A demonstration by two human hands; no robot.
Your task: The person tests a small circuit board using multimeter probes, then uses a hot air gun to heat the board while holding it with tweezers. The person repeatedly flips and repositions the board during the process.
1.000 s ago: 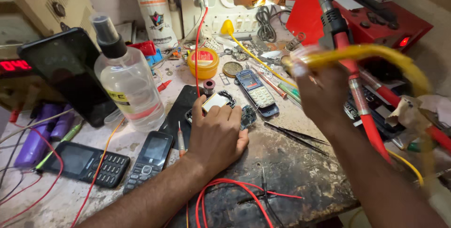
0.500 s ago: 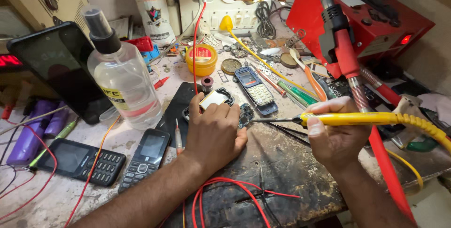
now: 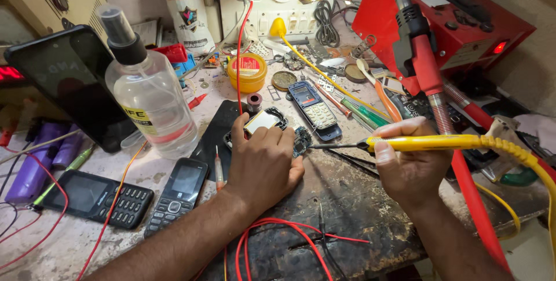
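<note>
**Iron tip at the board**

We press our left hand (image 3: 263,162) flat on a small opened phone (image 3: 263,122), fingers curled over it and pinning it to the dark mat (image 3: 217,130). Just right of those fingers sits a small circuit board (image 3: 302,140), near the middle of the bench (image 3: 359,200).

Our right hand (image 3: 408,162) closes in a firm grip round the yellow handle of a soldering iron (image 3: 428,142). We hold the iron nearly level, its thin dark tip pointing left and reaching the board's right edge; we cannot tell whether tip and board actually touch. The iron's yellow coiled cord (image 3: 521,153) runs off to the right.

Left of our forearm lie two black keypad phones (image 3: 136,197), side by side. Behind them stands a clear spray bottle (image 3: 147,98), and a dark smartphone (image 3: 69,81) leans beside it. A yellow tub (image 3: 247,72) sits beyond the mat, with a stripped keypad phone (image 3: 313,107) to its right. A red hot-air handle (image 3: 425,67) slants across in front of a red station box (image 3: 457,26). Red wires (image 3: 278,232) loop over the bench's near edge, under our left wrist. Purple cylinders (image 3: 40,159) lie at the far left.
</note>
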